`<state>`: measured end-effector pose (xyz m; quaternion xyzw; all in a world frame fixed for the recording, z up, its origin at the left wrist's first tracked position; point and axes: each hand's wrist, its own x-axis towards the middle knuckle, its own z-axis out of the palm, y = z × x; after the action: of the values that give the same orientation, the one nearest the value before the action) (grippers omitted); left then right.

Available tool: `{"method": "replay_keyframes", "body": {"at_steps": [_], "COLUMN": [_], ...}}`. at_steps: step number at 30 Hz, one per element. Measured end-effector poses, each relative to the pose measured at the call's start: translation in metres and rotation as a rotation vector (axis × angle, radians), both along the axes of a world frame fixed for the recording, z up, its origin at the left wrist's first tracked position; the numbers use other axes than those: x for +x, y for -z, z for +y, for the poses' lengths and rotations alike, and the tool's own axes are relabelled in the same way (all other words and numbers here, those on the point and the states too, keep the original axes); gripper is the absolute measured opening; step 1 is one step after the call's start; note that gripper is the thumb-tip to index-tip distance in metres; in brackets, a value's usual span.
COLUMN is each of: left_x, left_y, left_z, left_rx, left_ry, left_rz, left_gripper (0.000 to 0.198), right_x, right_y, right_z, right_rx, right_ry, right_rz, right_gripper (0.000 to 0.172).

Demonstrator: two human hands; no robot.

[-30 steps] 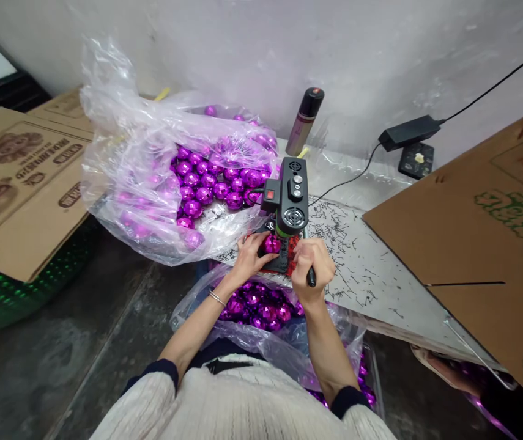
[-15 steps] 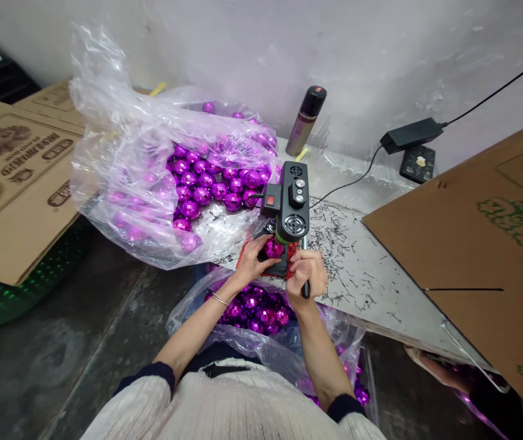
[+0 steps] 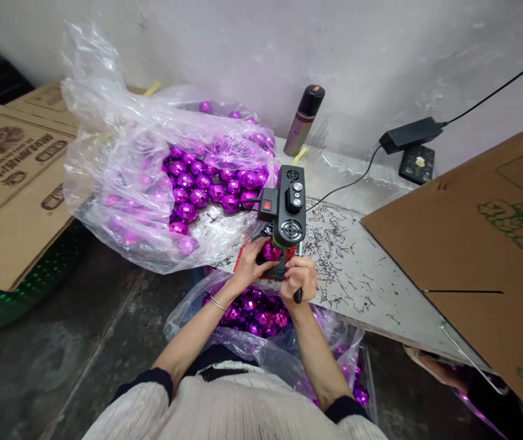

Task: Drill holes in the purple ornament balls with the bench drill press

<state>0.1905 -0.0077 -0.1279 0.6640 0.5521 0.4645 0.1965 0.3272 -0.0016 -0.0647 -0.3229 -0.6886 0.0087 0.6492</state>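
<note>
Between the thumb and fingers of my left hand is a shiny purple faceted ball, held under the head of a small black press machine. My right hand is wrapped round the black grip of the machine's lever. The machine's red and black base shows partly around the ball. Behind and to the left, a clear plastic bag lies open with many purple balls. More purple balls fill a plastic-lined container just below my hands.
Small black bits litter the white table. A spray can stands by the wall, with a black power adapter to its right. Cardboard boxes flank me, one at left and one at right.
My right hand and the lever grip have shifted slightly left. My left hand keeps the ball under the machine head. The whole view has moved a little.
</note>
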Motion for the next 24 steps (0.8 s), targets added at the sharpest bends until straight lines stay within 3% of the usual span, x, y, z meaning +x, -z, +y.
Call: {"method": "replay_keyframes", "body": {"at_steps": [5, 11, 13, 15, 18, 20, 22, 24], "left_x": [0.002, 0.002, -0.001, -0.003, -0.003, -0.006, -0.018, -0.04], "left_y": [0.002, 0.0, 0.0, 0.002, 0.005, 0.0, -0.013, -0.033], "left_z": [0.002, -0.002, -0.021, -0.051, -0.099, -0.113, -0.102, -0.067], "left_rx": [-0.013, 0.008, 0.055, 0.126, 0.225, 0.291, 0.365, 0.384], "left_ry": [-0.02, -0.086, -0.121, -0.059, 0.124, 0.151, 0.074, -0.091], "left_rz": [-0.01, -0.063, -0.03, 0.066, 0.264, 0.328, 0.325, 0.31], "left_gripper": [0.065, 0.066, 0.07, 0.077, 0.086, 0.087, 0.072, 0.046], "right_x": [0.006, 0.006, 0.005, 0.003, 0.003, 0.004, 0.004, 0.004], "right_y": [-0.005, -0.056, -0.071, -0.077, -0.07, -0.063, -0.057, -0.055], "right_z": [0.005, -0.002, -0.005, -0.007, -0.01, -0.011, -0.011, -0.011], "right_rx": [0.108, -0.101, -0.151, -0.171, -0.181, -0.177, -0.169, -0.156], "right_ry": [-0.078, -0.064, -0.074, -0.08, -0.076, -0.077, -0.08, -0.08], "right_rz": [-0.122, -0.01, 0.006, 0.019, 0.013, -0.001, -0.01, -0.013], "right_gripper": [0.03, 0.033, 0.034, 0.034, 0.033, 0.033, 0.032, 0.033]}}
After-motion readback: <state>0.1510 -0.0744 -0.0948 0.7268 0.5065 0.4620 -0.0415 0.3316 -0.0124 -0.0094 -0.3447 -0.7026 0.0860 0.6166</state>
